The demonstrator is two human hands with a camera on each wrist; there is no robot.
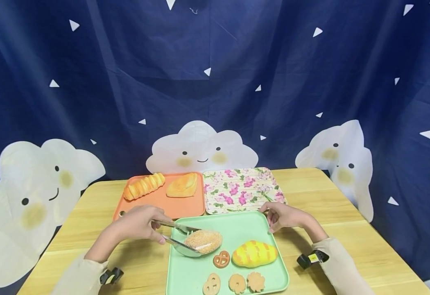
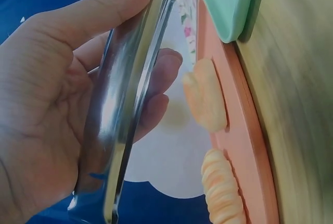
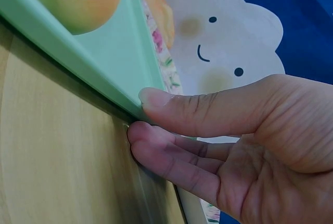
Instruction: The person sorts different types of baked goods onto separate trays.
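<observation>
My left hand [image 1: 141,224] grips a pair of metal tongs [image 2: 122,99]. One tong arm ends in a fork-like head and the other in a flat blade, and both lie at the sides of a crumb-coated oval bread roll [image 1: 207,241] over the green tray [image 1: 191,278]. At the tray's far right corner, my right hand [image 1: 283,216] pinches the rim, thumb on top and fingers at the outer side. The tray also bears a yellow striped bread [image 1: 254,253], a small pretzel [image 1: 221,259] and several cookies [image 1: 237,283] near its front edge.
Behind, an orange tray [image 1: 159,208] carries a ridged bread roll [image 1: 144,186] and a flatter golden bread [image 1: 182,185]. A flowered tray [image 1: 242,190] adjoins it on the right. All rest on a wooden table [image 1: 333,221], with a dark blue cloud-print curtain [image 1: 207,98] beyond.
</observation>
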